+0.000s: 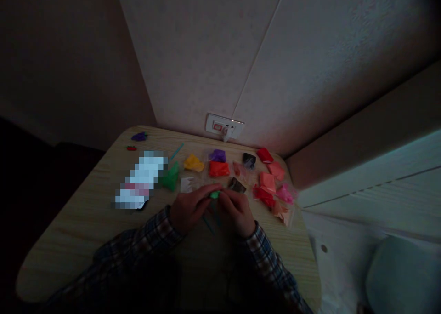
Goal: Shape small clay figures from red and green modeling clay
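My left hand (pixel 190 209) and my right hand (pixel 236 211) meet over the middle of a light wooden table (pixel 86 231). Their fingertips pinch a small green lump of clay (pixel 215 195) between them. Both hands are closed around it. A thin teal stick (pixel 208 224) lies on the table just under my hands. Plaid sleeves cover both of my forearms.
Small bags of coloured clay lie beyond my hands: green (pixel 170 177), yellow (pixel 193 162), purple (pixel 217 156), red-orange (pixel 219 169), dark brown (pixel 237 185), black (pixel 249 159), plus several red and pink ones (pixel 268 183) at the right. A wall socket (pixel 223 127) sits behind the table.
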Available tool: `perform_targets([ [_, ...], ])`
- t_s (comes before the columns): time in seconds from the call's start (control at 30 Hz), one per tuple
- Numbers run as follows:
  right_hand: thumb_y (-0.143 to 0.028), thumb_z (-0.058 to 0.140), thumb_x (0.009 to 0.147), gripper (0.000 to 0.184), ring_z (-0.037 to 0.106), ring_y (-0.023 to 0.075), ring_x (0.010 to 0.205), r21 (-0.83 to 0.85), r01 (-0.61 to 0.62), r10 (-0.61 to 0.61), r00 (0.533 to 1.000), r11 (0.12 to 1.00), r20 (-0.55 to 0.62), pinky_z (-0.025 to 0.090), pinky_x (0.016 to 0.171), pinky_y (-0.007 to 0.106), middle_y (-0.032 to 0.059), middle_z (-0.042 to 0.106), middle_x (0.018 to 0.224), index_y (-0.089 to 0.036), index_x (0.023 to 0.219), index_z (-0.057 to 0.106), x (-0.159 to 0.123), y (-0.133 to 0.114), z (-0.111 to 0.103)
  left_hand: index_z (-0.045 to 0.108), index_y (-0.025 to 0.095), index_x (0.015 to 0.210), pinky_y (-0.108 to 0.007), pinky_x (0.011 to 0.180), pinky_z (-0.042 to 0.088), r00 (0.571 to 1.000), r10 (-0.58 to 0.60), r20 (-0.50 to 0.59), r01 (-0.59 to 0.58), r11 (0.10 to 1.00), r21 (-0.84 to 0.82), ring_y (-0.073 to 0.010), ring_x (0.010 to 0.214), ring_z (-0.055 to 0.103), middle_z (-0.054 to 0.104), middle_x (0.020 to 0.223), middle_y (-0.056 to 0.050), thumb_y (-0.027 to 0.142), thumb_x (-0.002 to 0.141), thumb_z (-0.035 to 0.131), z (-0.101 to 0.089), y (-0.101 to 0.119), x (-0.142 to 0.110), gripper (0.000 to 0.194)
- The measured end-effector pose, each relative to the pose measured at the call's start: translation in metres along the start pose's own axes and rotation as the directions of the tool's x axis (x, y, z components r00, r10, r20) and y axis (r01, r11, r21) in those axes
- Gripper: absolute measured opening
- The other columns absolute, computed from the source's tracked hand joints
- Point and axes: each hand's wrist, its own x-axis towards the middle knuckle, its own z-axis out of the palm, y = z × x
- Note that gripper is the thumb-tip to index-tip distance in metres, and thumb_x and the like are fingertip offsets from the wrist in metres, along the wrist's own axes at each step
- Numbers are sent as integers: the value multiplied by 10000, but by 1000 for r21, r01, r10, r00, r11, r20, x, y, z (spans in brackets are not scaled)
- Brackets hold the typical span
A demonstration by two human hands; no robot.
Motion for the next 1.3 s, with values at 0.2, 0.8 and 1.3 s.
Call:
perform_targets([
  [0.2, -478, 352, 902, 428, 338, 87, 448, 96, -30, 31, 999, 995, -9, 284, 427, 224, -47, 358, 509, -195, 588, 420, -2, 1, -2, 521, 232, 1258, -209, 704, 536, 996, -73, 54, 79, 989, -127, -112, 636, 672, 717, 1027, -29, 247, 902, 416, -1, 1, 0, 372],
  [0.8, -634, 499, 768, 494, 409, 96, 457, 123, -51, 37, 993, 991, 116, 352, 461, 228, -29, 475, 493, -173, 596, 556, 2, 1, 1, 555, 169, 1227, -189, 369, 456, 971, -199, 132, 237, 868, -436, -136, 464, 628, 671, 620, -32, 337, 906, 363, -5, 16, 1, 410],
  [1.3, -434, 272, 930, 488, 356, 97, 432, -197, 66, -76, 996, 978, -40, 297, 462, 245, -35, 376, 449, -201, 513, 378, -4, -1, 6, 537, 180, 1194, -221, 495, 483, 983, -158, 94, 181, 919, -349, -128, 513, 588, 643, 692, -16, 321, 786, 605, 0, 12, 5, 436],
])
